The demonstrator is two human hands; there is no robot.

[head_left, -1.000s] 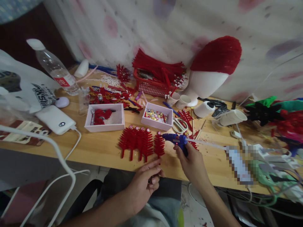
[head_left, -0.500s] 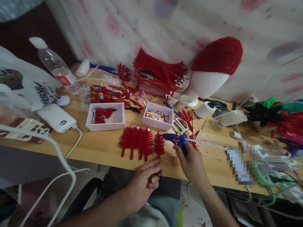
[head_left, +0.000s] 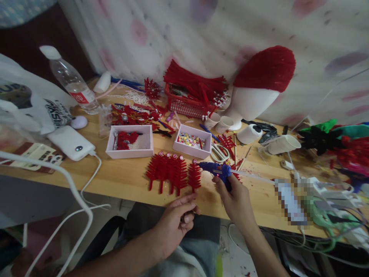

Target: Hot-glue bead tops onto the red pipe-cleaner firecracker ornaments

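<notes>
Head view shows one wooden table (head_left: 115, 177) full of bits and pieces; two bare hands are at its front edge. The right hand (head_left: 236, 198) has its fingers wrapped around one blue glue gun (head_left: 217, 169); the left hand (head_left: 173, 221) has its fingers curled in, with the pointer finger reaching out near the foot of one red leaf (head_left: 194, 179); I cannot tell if the left fingers pinch anything. That leaf lies on the table with one round gem at its top; the gun's tip is right by the gem, but I cannot tell if they touch.

Just left of it lie four red leaves (head_left: 180, 176) in a row, each with one gem; more red bits are partly hidden behind the gun, so I cannot count them.

Behind the leaves sit two pale boxes (head_left: 191, 148); one has many gems, the other has red fuzz and white beads; one pair of scissors (head_left: 216, 156) lies beside the gem box, just behind the gun.

Farther back are one red basket (head_left: 187, 107), two small cups (head_left: 224, 124), one spool (head_left: 249, 134) and one white head (head_left: 250, 102) with a red cap (head_left: 265, 69); one bottle (head_left: 80, 92) stands on the left; one thick white cord (head_left: 75, 194) loops across the front left.
</notes>
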